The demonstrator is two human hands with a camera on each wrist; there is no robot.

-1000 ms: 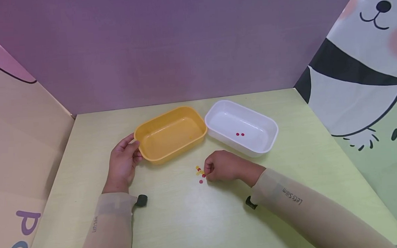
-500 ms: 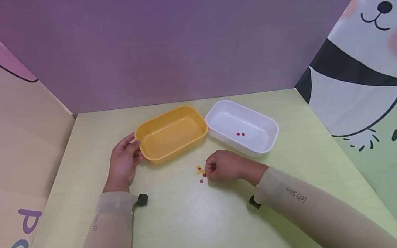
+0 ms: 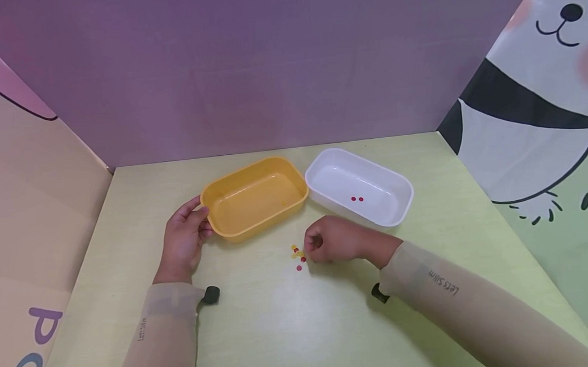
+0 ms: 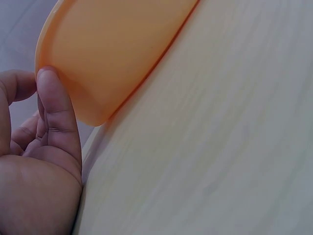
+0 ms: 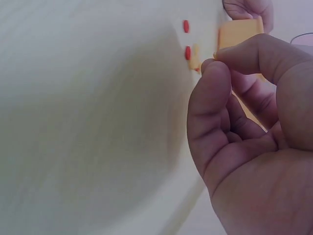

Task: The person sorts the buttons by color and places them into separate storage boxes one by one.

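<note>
My left hand (image 3: pixel 182 240) grips the near-left end of a yellow rectangular tub (image 3: pixel 227 233), thumb over its rim (image 4: pixel 46 29) in the left wrist view. A small cluster of red and yellow discs (image 3: pixel 299 268) lies on the table in front of the tub. Just right of that cluster, my right hand (image 3: pixel 333 239) is held with thumb and forefinger pressed together. In the right wrist view, a sliver of a small yellow disc (image 5: pixel 215 55) shows between those fingertips; the rest of it is hidden.
A white tub (image 3: pixel 399 214) stands right of the yellow one, their corners meeting, with two red discs (image 3: pixel 357 199) on its floor. One yellow disc (image 3: pixel 283 203) lies inside the yellow tub. A purple wall (image 3: pixel 269 69) rises behind the pale table (image 3: pixel 261 327).
My right hand has lifted slightly and drawn a little to the right, away from the discs. The left hand keeps its grip on the yellow tub.
</note>
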